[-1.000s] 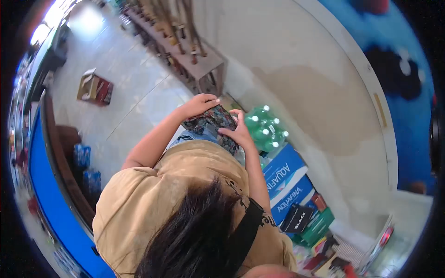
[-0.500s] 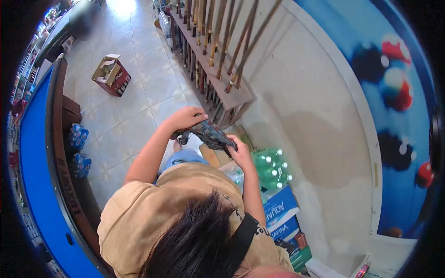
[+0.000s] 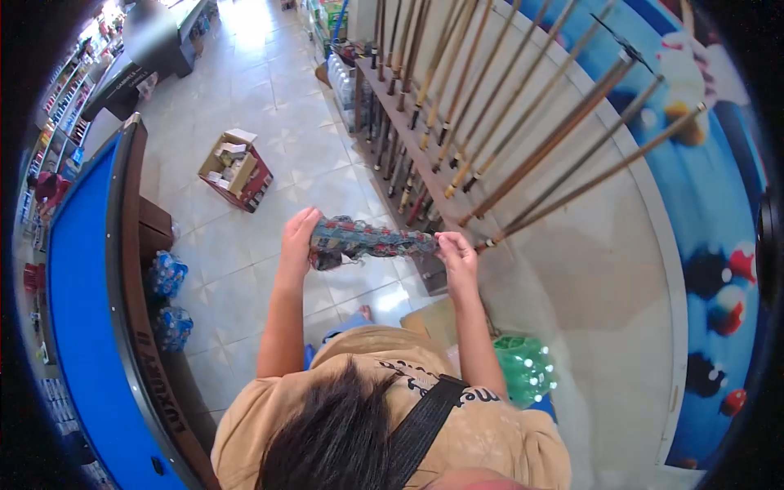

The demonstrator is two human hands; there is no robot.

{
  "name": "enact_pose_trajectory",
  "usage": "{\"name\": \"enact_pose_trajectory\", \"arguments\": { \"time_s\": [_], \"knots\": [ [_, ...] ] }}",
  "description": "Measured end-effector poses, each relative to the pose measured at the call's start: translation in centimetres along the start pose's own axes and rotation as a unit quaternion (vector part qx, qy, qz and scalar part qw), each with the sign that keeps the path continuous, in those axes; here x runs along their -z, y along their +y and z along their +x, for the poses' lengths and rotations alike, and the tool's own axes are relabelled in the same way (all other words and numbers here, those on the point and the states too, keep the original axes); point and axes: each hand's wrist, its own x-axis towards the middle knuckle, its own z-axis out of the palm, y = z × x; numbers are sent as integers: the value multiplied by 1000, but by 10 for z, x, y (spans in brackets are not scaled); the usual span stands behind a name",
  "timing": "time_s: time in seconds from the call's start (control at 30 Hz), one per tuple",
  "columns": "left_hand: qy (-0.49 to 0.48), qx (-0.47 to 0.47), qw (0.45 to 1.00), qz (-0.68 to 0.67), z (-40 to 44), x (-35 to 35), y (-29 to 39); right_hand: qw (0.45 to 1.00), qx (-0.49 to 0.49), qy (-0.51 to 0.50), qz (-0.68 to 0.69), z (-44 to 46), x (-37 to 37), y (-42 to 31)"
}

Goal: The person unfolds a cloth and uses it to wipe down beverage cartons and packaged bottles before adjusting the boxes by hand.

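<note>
A ragged dark grey-blue cloth (image 3: 367, 239) with red flecks is stretched almost level in front of my body. My left hand (image 3: 299, 235) is closed on one end of it, and my right hand (image 3: 457, 255) pinches the other end. Loose, frayed bits hang below its lower edge near the left hand. Both hands are above the tiled floor, with the cue rack (image 3: 445, 214) just beyond the right hand.
Several pool cues stand in the rack along the right wall. A blue pool table (image 3: 82, 269) runs down the left, with wrapped bottle packs (image 3: 170, 273) beside it. An open carton (image 3: 237, 171) sits on the floor ahead. Green bottles (image 3: 524, 371) stand at lower right.
The cloth has gone from bunched and slanted to pulled out straight, as my hands moved apart and levelled. My view has shifted, showing more of the cue rack.
</note>
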Motion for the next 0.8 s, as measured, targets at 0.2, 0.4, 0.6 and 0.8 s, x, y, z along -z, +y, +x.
{"name": "enact_pose_trajectory", "arguments": {
  "time_s": [0.2,0.4,0.6,0.8],
  "knots": [
    [65,-69,921,-378,14,53,-4,984,-17,-174,19,57,-74,14],
    [104,-73,887,-444,55,68,-17,965,-17,-262,2,122,-126,31],
    [22,-85,911,-404,165,63,-13,949,-121,-281,79,218,-161,46],
    [33,-89,959,-266,308,64,37,950,-119,-270,101,359,-206,47]
  ]
}}
